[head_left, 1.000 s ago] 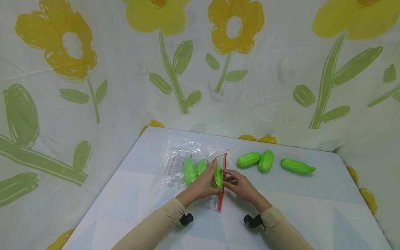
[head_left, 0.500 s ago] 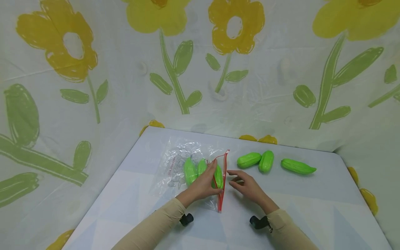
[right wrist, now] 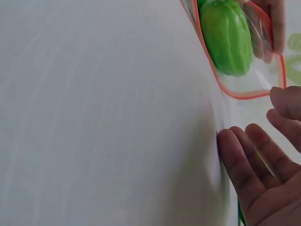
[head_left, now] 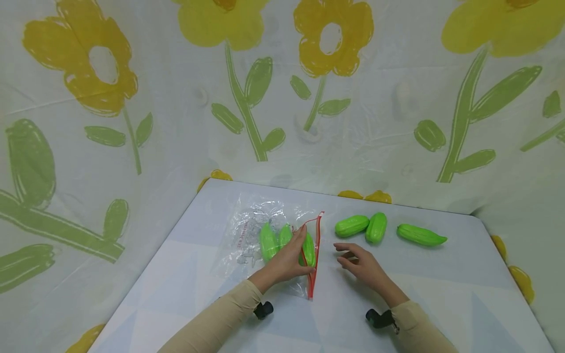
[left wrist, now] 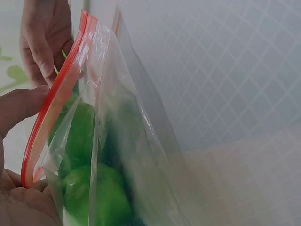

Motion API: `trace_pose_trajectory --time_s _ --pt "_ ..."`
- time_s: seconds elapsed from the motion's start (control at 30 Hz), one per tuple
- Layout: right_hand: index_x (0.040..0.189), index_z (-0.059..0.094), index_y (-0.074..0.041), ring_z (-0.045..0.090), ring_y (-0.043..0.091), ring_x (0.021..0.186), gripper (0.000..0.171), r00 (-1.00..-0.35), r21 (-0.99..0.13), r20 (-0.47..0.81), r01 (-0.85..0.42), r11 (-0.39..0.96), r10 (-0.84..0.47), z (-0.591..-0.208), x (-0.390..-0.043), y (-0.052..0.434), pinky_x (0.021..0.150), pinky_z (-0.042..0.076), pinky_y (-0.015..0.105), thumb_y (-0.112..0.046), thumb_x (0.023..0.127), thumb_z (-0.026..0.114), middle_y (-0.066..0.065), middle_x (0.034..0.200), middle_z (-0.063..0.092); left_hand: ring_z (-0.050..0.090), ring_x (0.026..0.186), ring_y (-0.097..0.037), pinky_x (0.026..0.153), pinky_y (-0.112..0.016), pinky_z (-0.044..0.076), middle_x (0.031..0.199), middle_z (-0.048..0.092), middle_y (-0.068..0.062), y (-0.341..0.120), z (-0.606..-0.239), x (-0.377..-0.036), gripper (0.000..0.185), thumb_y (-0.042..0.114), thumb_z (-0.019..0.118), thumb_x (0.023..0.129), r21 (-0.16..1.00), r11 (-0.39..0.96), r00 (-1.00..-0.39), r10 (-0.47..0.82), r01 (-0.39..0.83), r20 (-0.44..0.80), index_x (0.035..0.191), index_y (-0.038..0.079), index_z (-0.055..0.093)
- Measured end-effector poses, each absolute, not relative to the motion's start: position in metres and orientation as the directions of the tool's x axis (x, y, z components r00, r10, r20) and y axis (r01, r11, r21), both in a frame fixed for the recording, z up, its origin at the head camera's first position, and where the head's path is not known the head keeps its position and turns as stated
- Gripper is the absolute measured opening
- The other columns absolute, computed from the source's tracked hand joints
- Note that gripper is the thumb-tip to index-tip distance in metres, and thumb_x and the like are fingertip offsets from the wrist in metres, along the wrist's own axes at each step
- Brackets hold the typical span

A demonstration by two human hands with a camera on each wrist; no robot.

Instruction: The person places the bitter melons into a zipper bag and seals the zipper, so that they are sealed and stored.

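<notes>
3 gourds [head_left: 282, 240] in bag [head_left: 253, 230], 3 outside [head_left: 375, 228]

The table [head_left: 441, 289] has a pale, bluish-white top with faint triangular shading and rounded far corners. Lying directly on it:

- A clear plastic zip bag [head_left: 260, 230] with a red seal strip – on the left half of the top, its mouth facing right. Green gourd-shaped vegetables [head_left: 268, 241] lie inside it.
- Two green gourds [head_left: 351, 225] [head_left: 376, 227] – touching, just right of the bag mouth, near the far edge.
- A third, longer green gourd [head_left: 421, 235] – further right, apart from the pair.
</notes>
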State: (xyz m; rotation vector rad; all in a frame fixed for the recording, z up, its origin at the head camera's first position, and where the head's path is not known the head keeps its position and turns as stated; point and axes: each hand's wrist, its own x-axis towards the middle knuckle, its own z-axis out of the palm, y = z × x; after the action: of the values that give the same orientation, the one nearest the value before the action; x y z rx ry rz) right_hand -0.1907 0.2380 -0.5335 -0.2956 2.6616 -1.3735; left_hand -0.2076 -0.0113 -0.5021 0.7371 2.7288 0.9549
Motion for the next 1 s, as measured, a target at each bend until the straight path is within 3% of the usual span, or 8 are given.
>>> trace_pose_trajectory --time_s 0.37,0.57,0.77,1.0 --pt "0.129 0.054 -0.016 0.062 0.017 0.097 0.039 -0.974 -0.816 0.009 -0.137 0.561 -0.224 -0.522 -0.183 0.262 0.075 0.052 0.021 -0.023 0.091 0.06 0.006 0.125 0.057 0.014 0.141 -0.019 0.109 -0.037 0.029 0.156 0.008 -0.004 -0.012 -0.504 -0.208 0.113 0.035 0.079 0.073 0.625 0.668 -0.864 0.504 0.405 0.021 0.15 0.012 0.0" --pt "0.127 0.055 -0.016 0.063 0.018 0.095 0.04 -0.974 -0.8 0.068 -0.182 0.572 -0.215 -0.53 -0.187 0.282 0.074 0.053 0.022 -0.03 0.091 0.059 0.006 0.123 0.059 0.012 0.141 -0.02 0.108 -0.038 0.03 0.156 0.01 -0.004 -0.012 -0.503 -0.208 0.111 0.033 0.079 0.072 0.628 0.663 -0.863 0.505 0.408 0.027 0.15 0.01 0.003" --pt "0.128 0.054 -0.017 0.063 0.02 0.095 0.039 -0.978 -0.767 0.127 -0.202 0.609 -0.165 -0.529 -0.188 0.295 0.073 0.053 0.023 -0.028 0.092 0.058 0.007 0.118 0.061 0.012 0.141 -0.019 0.109 -0.037 0.029 0.156 0.01 -0.004 -0.012 -0.503 -0.208 0.112 0.033 0.079 0.073 0.629 0.663 -0.862 0.506 0.406 0.024 0.15 0.014 0.001" --pt "0.128 0.053 -0.014 0.061 0.02 0.095 0.038 -0.982 -0.738 0.165 -0.188 0.648 -0.098 -0.526 -0.19 0.306 0.074 0.053 0.024 -0.028 0.093 0.057 0.006 0.116 0.06 0.011 0.141 -0.019 0.109 -0.038 0.029 0.156 0.009 -0.004 -0.012 -0.502 -0.207 0.111 0.034 0.078 0.073 0.632 0.659 -0.86 0.509 0.408 0.024 0.15 0.01 0.002"
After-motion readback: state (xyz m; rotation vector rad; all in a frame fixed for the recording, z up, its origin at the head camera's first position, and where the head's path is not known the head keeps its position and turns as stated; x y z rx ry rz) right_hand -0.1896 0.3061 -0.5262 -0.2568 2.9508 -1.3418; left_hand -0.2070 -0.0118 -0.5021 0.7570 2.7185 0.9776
